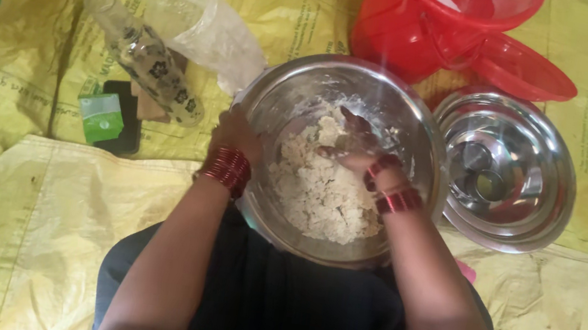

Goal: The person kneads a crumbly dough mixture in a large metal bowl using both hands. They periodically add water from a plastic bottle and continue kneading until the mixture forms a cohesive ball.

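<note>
Dough [321,191], pale, crumbly and lumpy, fills the lower half of a steel bowl [295,97] sitting just in front of the person's lap on yellow printed sacking [13,226]. A small green packet [100,117] lies on a dark flat thing to the left, beside a clear patterned bottle [145,58] lying tilted and a crumpled plastic bag [203,24]. To the right sits a second steel bowl [529,219] holding smaller steel cups; behind it, a red bucket [419,22]. The left hand [235,134] curls around the bowl's rim. The right hand [357,144], fingers bent and floury, presses into the dough.
</note>
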